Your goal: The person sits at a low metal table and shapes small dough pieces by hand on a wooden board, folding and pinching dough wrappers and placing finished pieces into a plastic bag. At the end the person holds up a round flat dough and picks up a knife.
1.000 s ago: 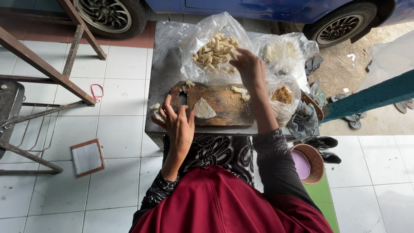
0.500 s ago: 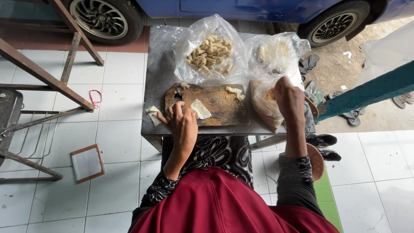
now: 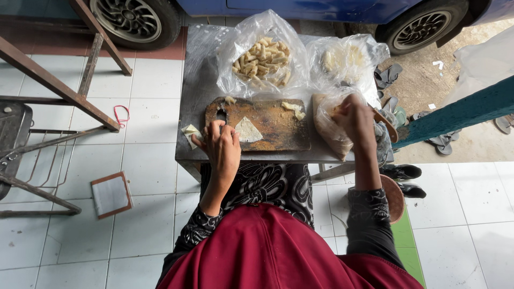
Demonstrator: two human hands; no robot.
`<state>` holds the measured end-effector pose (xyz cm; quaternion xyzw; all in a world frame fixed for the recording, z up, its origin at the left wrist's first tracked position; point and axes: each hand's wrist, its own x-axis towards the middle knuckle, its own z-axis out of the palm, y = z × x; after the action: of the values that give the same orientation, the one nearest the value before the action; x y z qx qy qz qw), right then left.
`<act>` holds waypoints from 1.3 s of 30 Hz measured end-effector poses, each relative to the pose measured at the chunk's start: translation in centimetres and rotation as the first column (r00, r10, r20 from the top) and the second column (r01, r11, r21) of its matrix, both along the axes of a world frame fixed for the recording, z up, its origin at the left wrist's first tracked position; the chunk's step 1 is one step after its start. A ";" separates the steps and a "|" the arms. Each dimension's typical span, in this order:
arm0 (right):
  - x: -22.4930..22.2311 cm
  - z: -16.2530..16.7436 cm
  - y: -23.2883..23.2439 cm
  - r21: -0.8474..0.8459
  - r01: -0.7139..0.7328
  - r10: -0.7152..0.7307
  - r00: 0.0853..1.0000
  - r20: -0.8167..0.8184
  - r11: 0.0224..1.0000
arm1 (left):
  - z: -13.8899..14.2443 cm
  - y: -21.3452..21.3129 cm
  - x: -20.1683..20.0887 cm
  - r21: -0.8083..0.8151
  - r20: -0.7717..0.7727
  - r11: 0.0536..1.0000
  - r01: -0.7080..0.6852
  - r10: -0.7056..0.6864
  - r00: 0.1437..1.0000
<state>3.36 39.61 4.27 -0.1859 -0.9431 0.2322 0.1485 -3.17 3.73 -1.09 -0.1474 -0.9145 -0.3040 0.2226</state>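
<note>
Fingers of right hand now dipped into small clear plastic bag of filling, moved down from big bag of rolled snacks; closure hidden. Left hand, fingers curled together, pins triangular pale wrapper on worn wooden board.

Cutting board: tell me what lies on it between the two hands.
In the head view, a pale triangular wrapper lies on the cutting board just right of the left hand; bare board follows toward the right hand.
</note>
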 end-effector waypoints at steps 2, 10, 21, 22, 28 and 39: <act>0.5 1.0 0.1 -0.184 0.125 -0.142 0.986 -0.082 0.975 | -0.1 -0.1 0.0 0.017 0.009 1.000 0.009 -0.009 1.000; -0.9 0.0 -9.8 -0.720 -0.445 -0.003 0.849 -0.528 0.531 | 0.6 0.0 0.6 0.040 -0.039 0.999 0.001 0.000 0.999; -2.2 -4.3 -22.8 0.297 -0.397 0.490 0.777 -0.394 0.869 | 0.1 0.3 0.7 0.026 -0.055 1.000 0.014 -0.012 0.998; -2.1 -4.2 -22.8 0.338 -0.385 0.498 0.780 -0.378 0.859 | 0.0 0.4 0.7 0.028 -0.056 0.999 0.022 -0.021 0.998; -3.2 -4.3 -21.6 0.165 -0.247 0.291 0.887 -0.358 0.955 | 0.2 0.7 0.3 0.028 -0.027 1.000 0.011 -0.010 1.000; -0.4 -3.2 -20.2 0.168 -0.119 0.144 0.979 -0.147 0.979 | 0.9 0.7 0.6 -0.028 -0.063 0.999 0.019 -0.021 0.998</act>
<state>2.94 19.43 1.08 -0.0918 -0.9541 0.1799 0.2214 -2.60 4.40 -0.22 -0.1691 -0.9096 -0.2886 0.2465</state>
